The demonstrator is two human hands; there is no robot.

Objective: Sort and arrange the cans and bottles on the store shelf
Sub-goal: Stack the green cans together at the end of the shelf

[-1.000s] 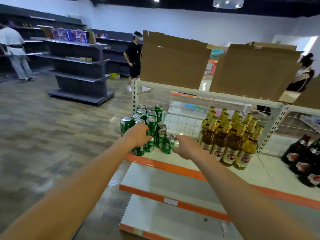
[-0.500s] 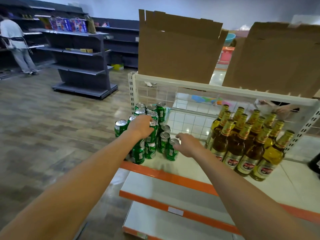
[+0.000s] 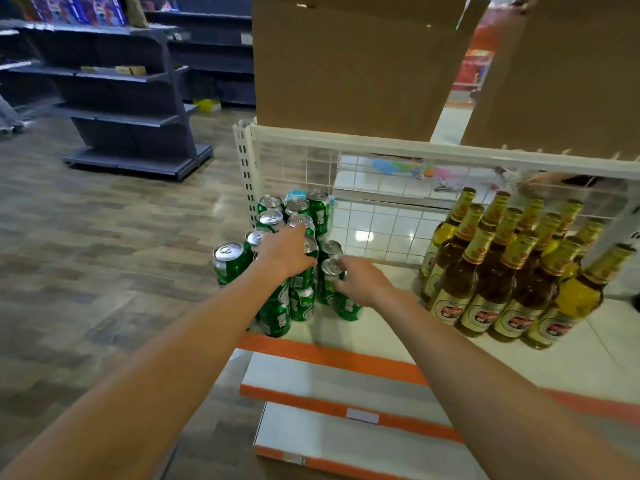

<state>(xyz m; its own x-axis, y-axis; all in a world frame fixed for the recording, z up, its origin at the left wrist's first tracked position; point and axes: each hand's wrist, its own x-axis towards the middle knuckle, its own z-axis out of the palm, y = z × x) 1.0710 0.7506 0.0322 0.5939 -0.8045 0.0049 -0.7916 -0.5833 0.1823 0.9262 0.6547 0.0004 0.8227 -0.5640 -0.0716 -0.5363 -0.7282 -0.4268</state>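
Observation:
Several green cans (image 3: 304, 216) stand stacked in two layers at the left end of the white shelf (image 3: 391, 327). My left hand (image 3: 285, 252) lies over the top of an upper can near the front of the stack, fingers curled round it. My right hand (image 3: 360, 282) grips a lower can (image 3: 330, 275) at the stack's right side. One green can (image 3: 229, 261) stands out at the far left of the stack. Several amber bottles with gold caps (image 3: 502, 268) stand grouped on the right of the same shelf.
A white wire grid (image 3: 381, 216) backs the shelf, and cardboard boxes (image 3: 346, 64) sit on top. Lower shelves with orange edges (image 3: 332, 400) step out below. A dark shelving unit (image 3: 128, 91) stands on the wood floor at left. Someone's hand (image 3: 535, 183) shows behind the grid at right.
The view has dipped and closed in on the shelf. My right hand has moved forward onto the lower can on the right. My left hand stays on the upper can.

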